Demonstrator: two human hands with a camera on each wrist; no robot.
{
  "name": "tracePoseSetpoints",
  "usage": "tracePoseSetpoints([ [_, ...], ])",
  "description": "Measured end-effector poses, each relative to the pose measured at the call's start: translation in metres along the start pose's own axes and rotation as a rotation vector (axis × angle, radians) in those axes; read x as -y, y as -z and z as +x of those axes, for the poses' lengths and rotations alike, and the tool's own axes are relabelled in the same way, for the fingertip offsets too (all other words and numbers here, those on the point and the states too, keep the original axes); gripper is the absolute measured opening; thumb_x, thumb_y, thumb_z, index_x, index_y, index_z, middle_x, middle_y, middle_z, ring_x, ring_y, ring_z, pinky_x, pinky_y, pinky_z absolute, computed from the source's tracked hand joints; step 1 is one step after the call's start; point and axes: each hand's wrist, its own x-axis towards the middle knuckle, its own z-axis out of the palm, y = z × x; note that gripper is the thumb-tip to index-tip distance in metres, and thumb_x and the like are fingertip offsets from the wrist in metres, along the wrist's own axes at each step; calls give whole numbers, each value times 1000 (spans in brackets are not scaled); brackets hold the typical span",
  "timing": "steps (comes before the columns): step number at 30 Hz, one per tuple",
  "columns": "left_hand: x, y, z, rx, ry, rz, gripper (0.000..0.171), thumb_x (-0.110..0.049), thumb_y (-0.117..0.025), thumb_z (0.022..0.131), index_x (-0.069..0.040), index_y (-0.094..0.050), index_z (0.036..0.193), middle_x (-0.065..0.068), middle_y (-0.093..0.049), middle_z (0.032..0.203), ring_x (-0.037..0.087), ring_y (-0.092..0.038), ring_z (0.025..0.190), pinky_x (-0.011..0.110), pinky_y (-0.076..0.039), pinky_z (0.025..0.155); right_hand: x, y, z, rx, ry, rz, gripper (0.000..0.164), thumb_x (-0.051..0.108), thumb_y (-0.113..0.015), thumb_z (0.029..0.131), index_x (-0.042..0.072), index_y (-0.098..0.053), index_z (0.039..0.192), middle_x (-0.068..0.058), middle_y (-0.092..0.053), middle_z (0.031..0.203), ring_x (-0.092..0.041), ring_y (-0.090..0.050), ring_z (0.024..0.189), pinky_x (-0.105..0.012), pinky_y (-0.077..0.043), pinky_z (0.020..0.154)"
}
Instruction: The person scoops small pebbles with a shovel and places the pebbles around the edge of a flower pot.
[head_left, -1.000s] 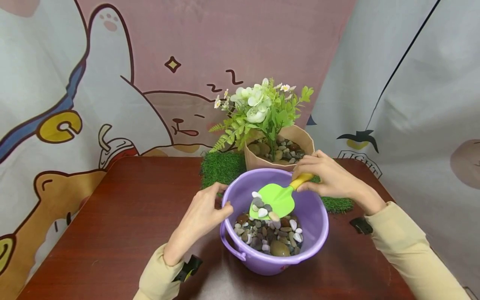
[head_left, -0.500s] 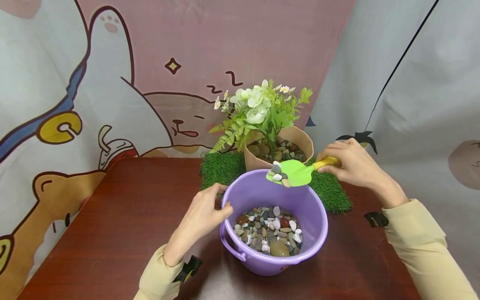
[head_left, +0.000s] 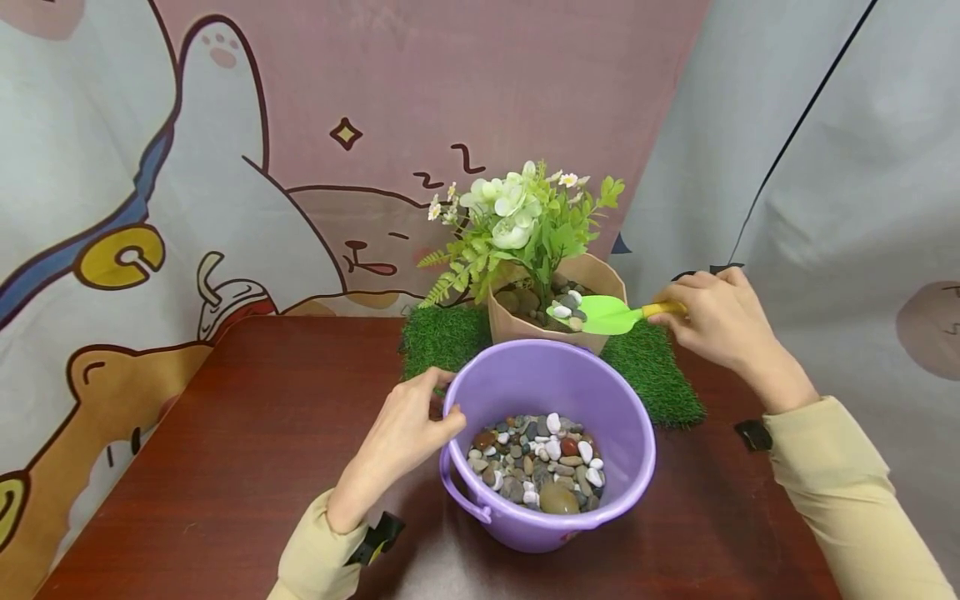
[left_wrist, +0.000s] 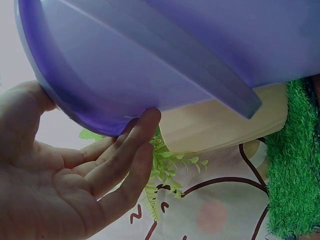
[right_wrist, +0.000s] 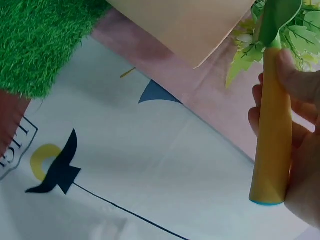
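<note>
My right hand point(head_left: 716, 317) grips the yellow handle of a small green shovel point(head_left: 611, 315). Several white, grey and tan pebbles point(head_left: 567, 310) lie on its blade, which overlaps the front rim of a beige flower pot point(head_left: 551, 330) in the head view. The right wrist view shows the fingers wrapped round the yellow handle point(right_wrist: 272, 135). With thumb and fingers, my left hand point(head_left: 405, 425) pinches the left rim of a purple bucket point(head_left: 637, 467). Stones point(head_left: 532, 467) cover the bucket's bottom. In the left wrist view the left fingertips point(left_wrist: 150, 120) touch the bucket's outer wall.
White flowers with green leaves point(head_left: 517, 208) stand in the pot among stones. The pot rests on green artificial turf point(head_left: 660, 375) behind the bucket. Everything is on a dark red wooden table point(head_left: 285, 433), with a cartoon-printed cloth point(head_left: 390, 100) hanging behind it.
My right hand has lifted the loaded shovel out of the bucket and carried it up, away and rightward to the pot's front rim. The left hand has stayed on the bucket rim.
</note>
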Motion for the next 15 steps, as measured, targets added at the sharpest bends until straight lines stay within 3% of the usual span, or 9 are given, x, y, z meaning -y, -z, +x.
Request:
tracePoseSetpoints([
  [9, 1, 0, 1, 0, -7, -2, 37, -17, -61, 72, -9, -61, 108, 2, -68, 95, 6, -64, 72, 21, -47, 63, 6, -5, 3, -91, 40, -123, 20, 23, -69, 72, 4, -67, 77, -12, -66, 73, -29, -55, 69, -44, -32, 68],
  [15, 1, 0, 1, 3, -12, -2, 38, -17, -60, 72, -9, -61, 108, 2, -68, 96, 5, -64, 72, 21, -47, 63, 9, -9, 6, -202, 104, -182, 20, 20, -69, 70, 0, -65, 72, -15, -63, 69, -31, -52, 64, -45, -33, 65],
])
